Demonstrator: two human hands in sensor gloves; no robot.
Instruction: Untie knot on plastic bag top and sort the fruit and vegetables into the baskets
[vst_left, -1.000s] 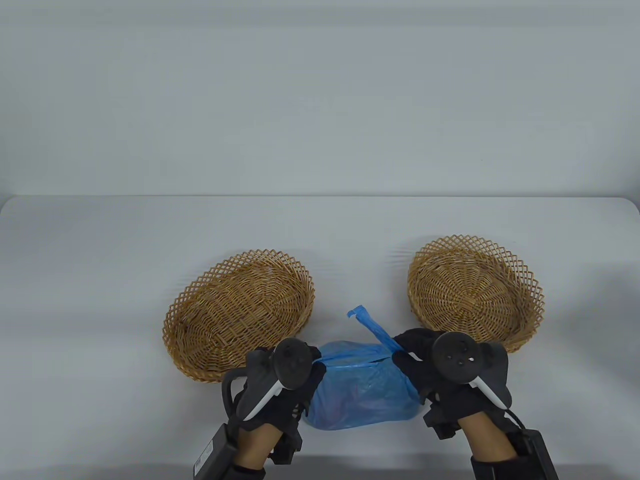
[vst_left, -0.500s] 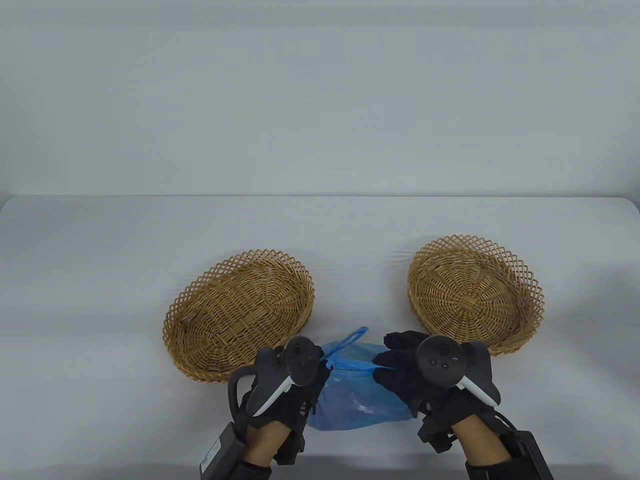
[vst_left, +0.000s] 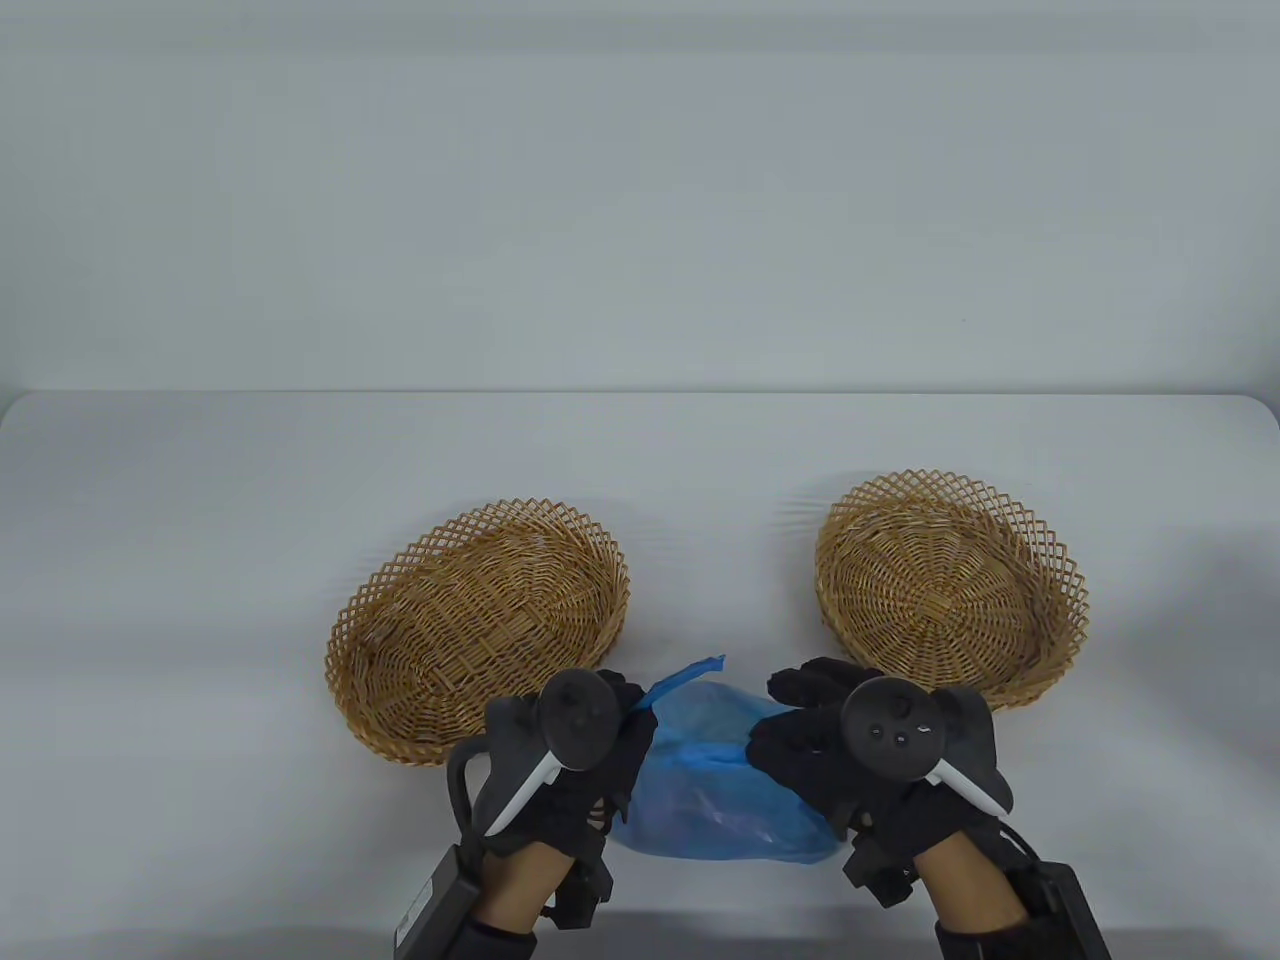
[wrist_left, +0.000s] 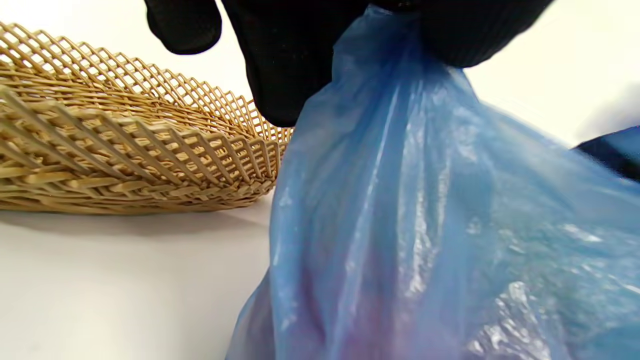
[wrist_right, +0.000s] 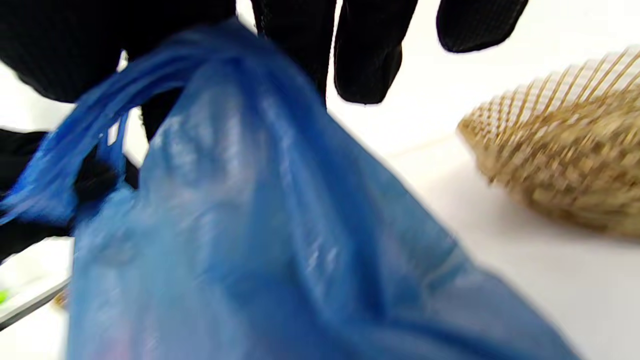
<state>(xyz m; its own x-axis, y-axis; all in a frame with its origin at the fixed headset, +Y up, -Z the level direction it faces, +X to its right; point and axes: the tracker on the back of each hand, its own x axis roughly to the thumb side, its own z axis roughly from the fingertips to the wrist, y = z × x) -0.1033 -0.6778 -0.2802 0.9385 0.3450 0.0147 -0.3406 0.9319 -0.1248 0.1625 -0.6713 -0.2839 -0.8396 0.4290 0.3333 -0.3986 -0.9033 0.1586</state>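
Observation:
A translucent blue plastic bag (vst_left: 715, 800) lies near the table's front edge, with dark, reddish shapes dimly showing inside. My left hand (vst_left: 632, 706) pinches the gathered plastic at its left top, and a blue handle tip (vst_left: 690, 674) sticks out past the fingers. In the left wrist view the bag (wrist_left: 425, 210) hangs from the fingers (wrist_left: 285, 75). My right hand (vst_left: 782, 722) grips the bag's right top. The blurred right wrist view shows plastic (wrist_right: 260, 225) running up between thumb and fingers (wrist_right: 367, 60). No knot is visible.
An oval wicker basket (vst_left: 372, 610) stands left of the bag, close behind my left hand. A round wicker basket (vst_left: 1040, 545) stands to the right, behind my right hand. Both hold nothing. The pale table (vst_left: 200, 500) extends far beyond them.
The long blue strip that rose beside my right hand has dropped; only a short tip shows by my left hand. The right hand shifted left onto the bag's top.

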